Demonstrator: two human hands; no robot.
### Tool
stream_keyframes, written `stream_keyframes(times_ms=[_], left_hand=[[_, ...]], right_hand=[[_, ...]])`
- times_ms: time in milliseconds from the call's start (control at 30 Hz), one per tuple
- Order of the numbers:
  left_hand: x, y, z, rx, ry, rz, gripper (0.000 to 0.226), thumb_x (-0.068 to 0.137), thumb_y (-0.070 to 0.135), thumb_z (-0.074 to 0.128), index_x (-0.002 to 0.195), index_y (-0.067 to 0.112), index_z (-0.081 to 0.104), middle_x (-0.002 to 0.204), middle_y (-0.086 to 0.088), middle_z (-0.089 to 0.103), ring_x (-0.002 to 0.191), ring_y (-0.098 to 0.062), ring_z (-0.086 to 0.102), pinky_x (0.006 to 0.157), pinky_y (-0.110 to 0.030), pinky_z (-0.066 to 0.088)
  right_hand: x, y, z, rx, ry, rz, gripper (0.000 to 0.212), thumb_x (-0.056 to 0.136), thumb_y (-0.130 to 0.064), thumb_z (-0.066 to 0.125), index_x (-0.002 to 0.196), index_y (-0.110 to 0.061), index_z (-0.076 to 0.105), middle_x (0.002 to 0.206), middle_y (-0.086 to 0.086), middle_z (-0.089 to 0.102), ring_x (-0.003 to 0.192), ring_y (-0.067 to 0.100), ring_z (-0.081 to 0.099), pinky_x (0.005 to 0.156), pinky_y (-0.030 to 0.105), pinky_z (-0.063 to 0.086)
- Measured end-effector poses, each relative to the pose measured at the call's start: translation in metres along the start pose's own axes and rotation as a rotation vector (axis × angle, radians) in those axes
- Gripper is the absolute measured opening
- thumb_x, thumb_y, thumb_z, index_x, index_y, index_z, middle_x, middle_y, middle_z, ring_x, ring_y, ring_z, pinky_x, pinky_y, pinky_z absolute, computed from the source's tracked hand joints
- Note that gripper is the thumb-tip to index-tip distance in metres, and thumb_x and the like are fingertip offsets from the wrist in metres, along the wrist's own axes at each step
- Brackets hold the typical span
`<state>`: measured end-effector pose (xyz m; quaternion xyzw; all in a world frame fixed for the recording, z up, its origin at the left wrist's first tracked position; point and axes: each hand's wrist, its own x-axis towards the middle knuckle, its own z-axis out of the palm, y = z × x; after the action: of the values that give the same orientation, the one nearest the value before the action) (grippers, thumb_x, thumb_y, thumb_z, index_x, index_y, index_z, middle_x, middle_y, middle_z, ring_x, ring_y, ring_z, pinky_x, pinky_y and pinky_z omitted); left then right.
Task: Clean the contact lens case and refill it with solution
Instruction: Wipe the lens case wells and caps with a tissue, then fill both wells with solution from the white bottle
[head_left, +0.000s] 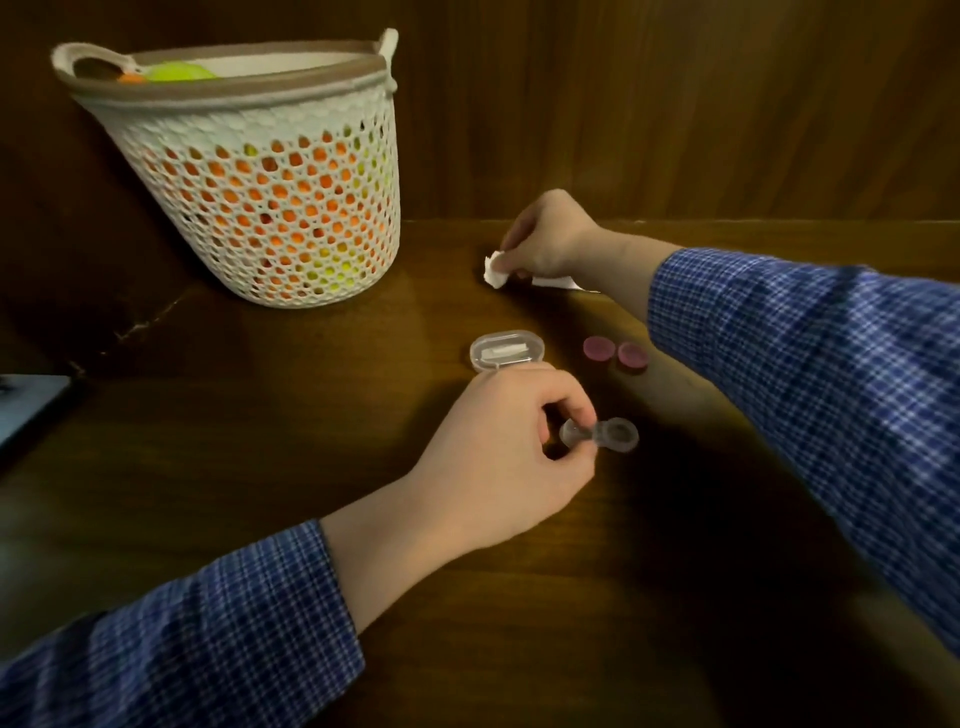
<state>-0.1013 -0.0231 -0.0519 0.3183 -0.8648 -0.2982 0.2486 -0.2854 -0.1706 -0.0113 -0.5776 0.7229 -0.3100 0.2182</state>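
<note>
We have a single view, worn on the person's head, looking forward and steeply down onto the wooden surface (260, 467). It sits close: both sleeved forearms enter from the bottom and right edges and fill much of the lower picture, with the left hand (498, 447) near the centre and the right hand (550, 239) farther off, by the panelled back wall (675, 104). The wide lens bends the edges. A mesh basket (270, 208) stands at upper left, against that wall.
</note>
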Motion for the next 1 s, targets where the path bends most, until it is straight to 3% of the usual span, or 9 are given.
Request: stream_keyframes(times_ms=[100,200,267,333,433,567,700,867,1000], left_hand=[[0.0,0.0,0.001,0.003,0.026,0.003,0.017,0.086,0.026,0.078,0.098,0.036,0.073,0.074,0.026,0.059,0.072,0.005,0.059,0.059,-0.002,0.043],[0.001,-0.002,0.001,0.012,0.03,0.007,0.017,0.086,0.027,0.078,0.098,0.037,0.072,0.08,0.035,0.059,0.067,0.005,0.059,0.058,-0.003,0.042],[0.001,-0.004,0.001,0.01,0.04,0.011,0.017,0.086,0.027,0.079,0.098,0.038,0.072,0.071,0.024,0.062,0.065,0.004,0.059,0.056,-0.003,0.042],[0.001,-0.004,0.001,0.009,0.048,0.019,0.02,0.086,0.027,0.079,0.1,0.038,0.071,0.063,0.017,0.059,0.065,0.005,0.06,0.054,-0.003,0.042],[0.001,-0.004,0.0,0.004,0.031,0.014,0.022,0.087,0.027,0.079,0.102,0.04,0.069,0.068,0.015,0.063,0.071,0.003,0.062,0.055,-0.002,0.044],[-0.001,0.0,-0.003,-0.021,-0.035,0.032,0.025,0.086,0.031,0.081,0.102,0.044,0.067,0.084,0.019,0.069,0.071,-0.002,0.063,0.058,-0.007,0.049],[-0.013,0.01,0.004,-0.068,-0.104,0.083,0.025,0.085,0.029,0.081,0.104,0.041,0.069,0.093,0.021,0.07,0.065,-0.001,0.06,0.059,-0.01,0.05],[-0.03,0.03,0.02,-0.103,-0.132,0.134,0.027,0.084,0.029,0.082,0.104,0.042,0.069,0.1,0.026,0.068,0.066,-0.003,0.059,0.06,-0.01,0.05],[-0.037,0.039,0.025,-0.139,-0.15,0.158,0.03,0.085,0.025,0.081,0.11,0.037,0.069,0.099,0.02,0.071,0.064,-0.003,0.057,0.063,-0.014,0.052]], right_hand=[[0.004,-0.001,0.007,-0.11,0.021,-0.044,0.02,0.08,-0.024,0.087,0.095,-0.015,0.077,0.101,0.003,0.072,0.098,0.02,0.067,0.087,0.037,0.06],[0.003,-0.002,0.01,-0.179,0.05,-0.081,0.017,0.082,-0.027,0.085,0.095,-0.019,0.077,0.102,0.002,0.073,0.1,0.021,0.069,0.088,0.04,0.061],[0.0,-0.002,0.009,-0.187,0.108,-0.097,0.019,0.084,-0.028,0.084,0.099,-0.02,0.076,0.106,0.002,0.073,0.1,0.021,0.068,0.087,0.04,0.061],[-0.006,0.0,0.002,-0.15,0.194,-0.119,0.018,0.091,-0.027,0.077,0.107,-0.019,0.074,0.111,0.002,0.071,0.102,0.02,0.067,0.087,0.038,0.06],[-0.031,0.004,-0.014,-0.045,0.262,-0.123,0.019,0.096,-0.02,0.068,0.115,-0.015,0.071,0.11,0.003,0.069,0.104,0.021,0.067,0.085,0.032,0.059],[-0.099,0.021,-0.039,0.165,0.266,-0.107,0.02,0.093,-0.011,0.069,0.113,-0.011,0.069,0.102,0.012,0.073,0.086,0.018,0.072,0.074,0.038,0.061],[-0.189,0.057,-0.064,0.222,0.261,-0.075,0.009,0.093,-0.009,0.07,0.098,-0.017,0.072,0.085,0.008,0.075,0.065,0.008,0.067,0.062,0.03,0.058],[-0.288,0.102,-0.098,0.258,0.292,0.06,0.007,0.094,-0.017,0.072,0.094,-0.023,0.073,0.084,0.0,0.077,0.076,0.01,0.073,0.067,0.024,0.061],[-0.341,0.13,-0.123,0.398,0.41,0.126,0.008,0.093,-0.011,0.072,0.093,-0.018,0.076,0.073,-0.007,0.076,0.065,0.003,0.069,0.059,0.014,0.053]])
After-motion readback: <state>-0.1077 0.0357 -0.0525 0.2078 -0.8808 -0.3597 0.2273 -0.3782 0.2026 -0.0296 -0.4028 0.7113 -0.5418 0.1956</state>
